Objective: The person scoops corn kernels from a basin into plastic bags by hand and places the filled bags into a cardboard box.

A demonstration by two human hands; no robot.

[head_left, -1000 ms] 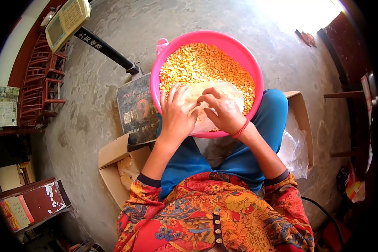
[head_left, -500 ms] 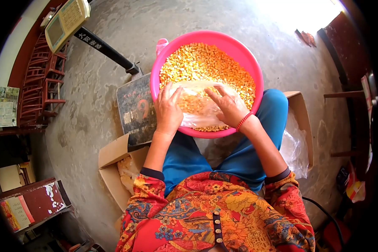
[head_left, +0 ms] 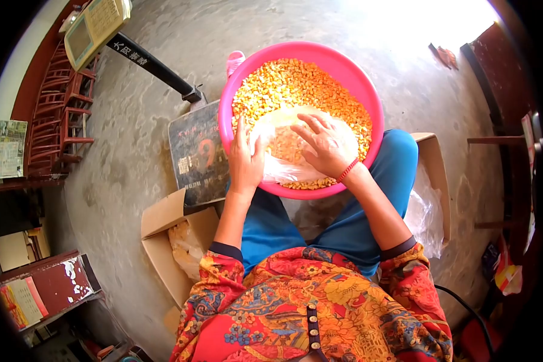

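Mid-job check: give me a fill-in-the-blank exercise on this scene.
The round tub holding the corn kernels is ____.
The red bracelet circles the ____ wrist.
The large digit on the dark scale platform is ____.
The hand nearer the scale platform is the ____ one.

Missing words: pink; right; 9; left.

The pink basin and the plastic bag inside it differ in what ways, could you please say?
The pink basin is opaque; the plastic bag is translucent. The basin is larger than the bag, which lies on the corn kernels. The basin looks stiff and round, the bag limp and wrinkled.
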